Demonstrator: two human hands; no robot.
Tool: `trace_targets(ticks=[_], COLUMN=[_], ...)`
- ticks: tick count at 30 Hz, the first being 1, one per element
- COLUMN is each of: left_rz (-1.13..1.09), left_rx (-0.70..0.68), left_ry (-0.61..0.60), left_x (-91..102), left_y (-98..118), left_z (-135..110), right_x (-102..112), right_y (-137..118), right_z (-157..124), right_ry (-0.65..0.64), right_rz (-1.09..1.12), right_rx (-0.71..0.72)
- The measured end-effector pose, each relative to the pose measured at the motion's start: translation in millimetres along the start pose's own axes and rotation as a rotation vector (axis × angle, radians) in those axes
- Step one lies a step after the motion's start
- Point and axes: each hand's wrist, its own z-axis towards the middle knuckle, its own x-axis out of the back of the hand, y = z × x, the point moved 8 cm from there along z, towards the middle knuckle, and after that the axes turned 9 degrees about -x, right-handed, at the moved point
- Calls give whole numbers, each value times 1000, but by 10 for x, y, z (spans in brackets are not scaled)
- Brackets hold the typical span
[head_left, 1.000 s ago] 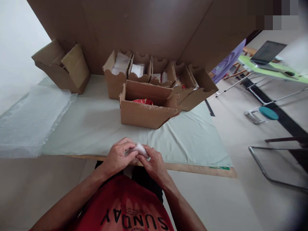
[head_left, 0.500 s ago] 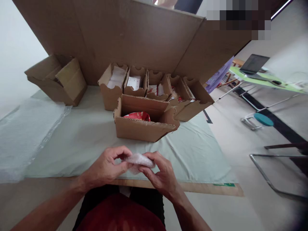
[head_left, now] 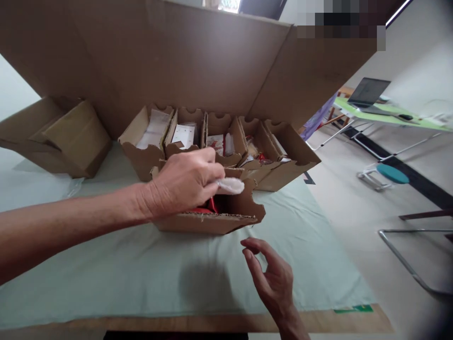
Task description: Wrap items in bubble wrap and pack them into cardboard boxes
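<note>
Left hand (head_left: 184, 186): fingers closed in a pinch on one end of a small white bubble-wrapped bundle (head_left: 230, 185). The rest of the bundle sticks out past the fingertips, right over the mouth of the open brown cardboard box (head_left: 205, 223). Probably gripped by the end so the knuckles stay clear of the box walls. Something red (head_left: 201, 210) is already inside, mostly hidden.

Right hand (head_left: 272, 278): empty, palm up, fingers loosely curled, hovering over the pale green cloth (head_left: 123, 264) near the box's front right corner, not touching it.

Behind the box is a row of notched cardboard trays (head_left: 141, 158), open side up, so the contents are reachable from the front. A large brown cardboard sheet (head_left: 177, 61) leans over them.

Writing: white cards in the trays carry print too small to read. No brand is legible. The green strip on the table edge (head_left: 354, 309) is unreadable.
</note>
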Motion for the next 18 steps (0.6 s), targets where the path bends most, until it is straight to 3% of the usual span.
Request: trace_targets(ticks=[4, 9, 13, 18], left_rz=[153, 221, 186, 171], left_rx=[-101, -185, -344, -438], left_ry=[-242, -512, -629, -680], left_x=[-441, -933, -1165, -1330], left_y=[73, 77, 147, 152], left_z=[165, 299, 341, 319], right_x=[-137, -464, -611, -600], right_y=[249, 496, 648, 743], right_z=[-64, -170, -207, -201], right_ry=[-45, -113, -146, -138], right_rz=[-12, 33, 59, 93], right_rx=[-29, -92, -181, -256])
